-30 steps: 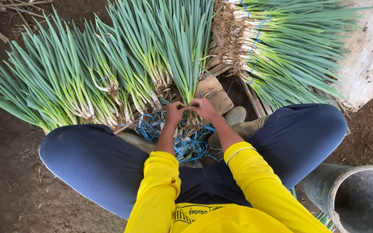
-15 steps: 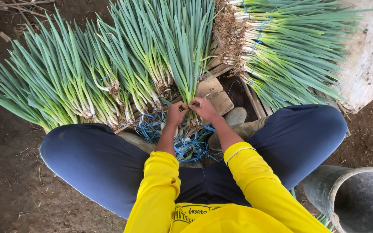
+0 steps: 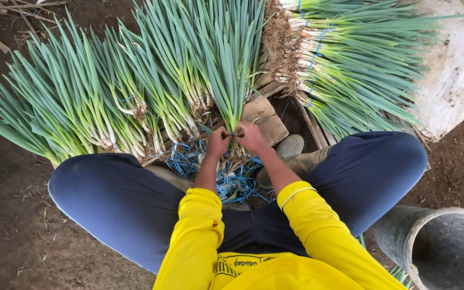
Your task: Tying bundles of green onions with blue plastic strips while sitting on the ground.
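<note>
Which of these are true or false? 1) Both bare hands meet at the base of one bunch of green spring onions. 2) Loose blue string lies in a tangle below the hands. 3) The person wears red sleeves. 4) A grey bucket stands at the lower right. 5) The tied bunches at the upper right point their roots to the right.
1) True: the left hand and right hand close together on the bunch of green spring onions at its base.
2) True: the blue string lies there.
3) False: the sleeves are yellow.
4) True: the grey bucket stands there.
5) False: the tied bunches have their roots on the left, leaves to the right.
</note>
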